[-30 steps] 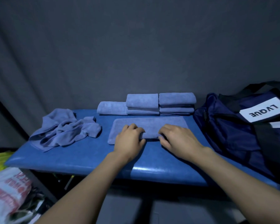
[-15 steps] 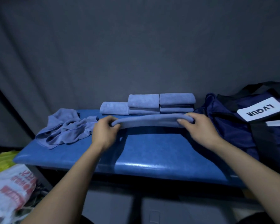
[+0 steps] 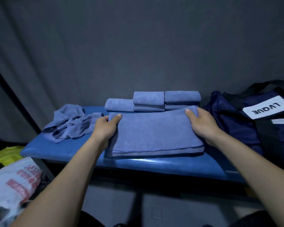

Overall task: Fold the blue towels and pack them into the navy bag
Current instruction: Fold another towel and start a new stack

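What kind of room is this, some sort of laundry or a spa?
Hard to say; perhaps a massage or treatment room. A padded blue bench holds folded towels, a dark curtain hangs behind, and a navy bag waits alongside.

Towels (image 3: 154, 133): soft matt cloth, fine nap. Table top (image 3: 154, 163): smooth padded covering, glossy highlights noted. Navy bag (image 3: 236, 128): matt woven fabric; label (image 3: 267, 108) smooth, white. Backdrop (image 3: 138, 46): matt grey cloth.

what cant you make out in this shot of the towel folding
- Inside of the navy fabric bag, head view: its own folds hide it, and the right edge cuts it off.
- Fingers of both hands: tucked under the half-folded blue terry towel.
- Count of stacked folded blue towels: layers merge in dim light.
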